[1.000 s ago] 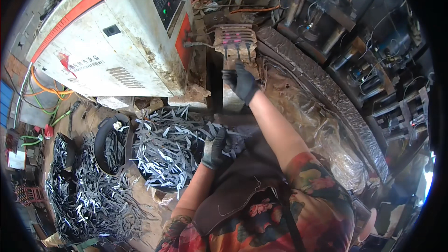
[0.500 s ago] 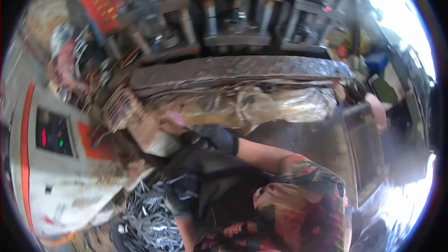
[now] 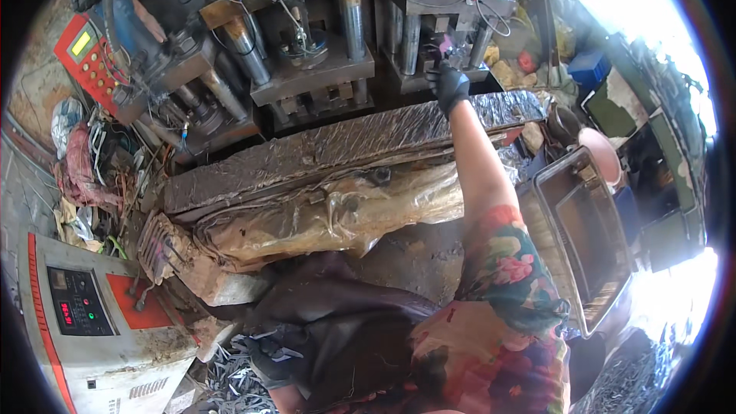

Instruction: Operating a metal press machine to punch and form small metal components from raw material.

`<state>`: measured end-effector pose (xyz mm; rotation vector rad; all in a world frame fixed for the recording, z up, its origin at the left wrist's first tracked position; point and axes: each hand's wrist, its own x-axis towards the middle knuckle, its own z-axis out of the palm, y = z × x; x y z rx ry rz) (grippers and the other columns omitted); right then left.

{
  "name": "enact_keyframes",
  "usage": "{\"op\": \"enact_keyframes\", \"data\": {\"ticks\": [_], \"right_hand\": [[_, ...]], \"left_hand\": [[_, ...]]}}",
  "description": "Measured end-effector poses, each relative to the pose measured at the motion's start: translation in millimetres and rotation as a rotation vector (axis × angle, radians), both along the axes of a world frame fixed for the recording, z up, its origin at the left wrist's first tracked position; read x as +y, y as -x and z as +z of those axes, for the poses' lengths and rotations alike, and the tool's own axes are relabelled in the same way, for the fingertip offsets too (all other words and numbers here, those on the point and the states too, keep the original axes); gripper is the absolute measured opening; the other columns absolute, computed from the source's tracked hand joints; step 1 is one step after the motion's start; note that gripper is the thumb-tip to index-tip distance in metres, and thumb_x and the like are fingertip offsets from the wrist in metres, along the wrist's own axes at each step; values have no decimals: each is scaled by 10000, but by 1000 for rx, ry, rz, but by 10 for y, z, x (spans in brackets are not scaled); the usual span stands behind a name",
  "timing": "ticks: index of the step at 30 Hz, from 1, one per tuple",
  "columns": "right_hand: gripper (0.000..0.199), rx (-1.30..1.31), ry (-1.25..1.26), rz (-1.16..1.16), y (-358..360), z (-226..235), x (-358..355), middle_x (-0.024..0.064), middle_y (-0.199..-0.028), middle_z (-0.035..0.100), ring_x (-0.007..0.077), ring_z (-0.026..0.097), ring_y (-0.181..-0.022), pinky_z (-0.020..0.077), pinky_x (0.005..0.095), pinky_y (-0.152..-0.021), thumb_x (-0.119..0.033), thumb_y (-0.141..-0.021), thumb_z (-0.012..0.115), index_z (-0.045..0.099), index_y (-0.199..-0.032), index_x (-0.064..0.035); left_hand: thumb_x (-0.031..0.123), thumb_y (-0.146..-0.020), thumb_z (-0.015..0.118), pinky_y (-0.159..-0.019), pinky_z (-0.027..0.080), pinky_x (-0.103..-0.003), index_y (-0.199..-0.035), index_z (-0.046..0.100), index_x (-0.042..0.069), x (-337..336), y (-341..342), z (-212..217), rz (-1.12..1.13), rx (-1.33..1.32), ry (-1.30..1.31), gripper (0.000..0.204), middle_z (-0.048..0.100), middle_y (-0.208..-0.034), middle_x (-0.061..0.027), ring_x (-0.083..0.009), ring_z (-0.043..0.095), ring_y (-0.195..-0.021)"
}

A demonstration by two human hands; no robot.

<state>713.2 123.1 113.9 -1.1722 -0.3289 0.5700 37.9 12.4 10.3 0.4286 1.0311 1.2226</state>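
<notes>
My right hand (image 3: 451, 86), in a dark glove, reaches far forward to the opening of the right-hand press (image 3: 452, 8). Its fingers are closed, and a small purple-pink piece (image 3: 445, 44) shows just beyond the fingertips; its full shape is hidden. My left hand (image 3: 270, 360), also gloved, is low at the left beside a heap of grey metal strips (image 3: 230, 383). A light strip (image 3: 287, 353) lies across its fingers, which look closed on it, though my dark apron (image 3: 337, 322) is close by and the grip is partly hidden.
A long ledge wrapped in dark plastic film (image 3: 345, 138) runs before the presses, with crumpled clear film (image 3: 330, 218) below. More presses (image 3: 307, 38) stand left of mine. A control cabinet (image 3: 115, 337) is at the left, a red keypad box (image 3: 88, 57) above it, a metal tray (image 3: 586, 238) at the right.
My right hand has swung from the block at the left forward and right to the press, the purple-pink piece with it. My left hand has moved down toward the strips. The view has turned.
</notes>
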Motion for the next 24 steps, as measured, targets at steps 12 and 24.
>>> {"op": "enact_keyframes", "data": {"ticks": [12,24], "right_hand": [[191,119,41,-41,-180,40,49,45,-702,605,114,482,-483,366,237,-405,-278,-963,466,542,-919,-108],[324,10,9,-102,-203,-103,-873,8,-575,516,117,424,-436,368,218,-444,-336,-970,485,600,-804,-82]], "left_hand": [[373,-977,463,-597,365,-225,-849,553,149,55,-106,57,-37,-28,-8,273,396,-627,80,-65,399,-592],[387,-974,490,-529,346,-211,-876,546,141,58,-11,9,-91,-2,-33,271,378,-591,63,-60,374,-541]]}}
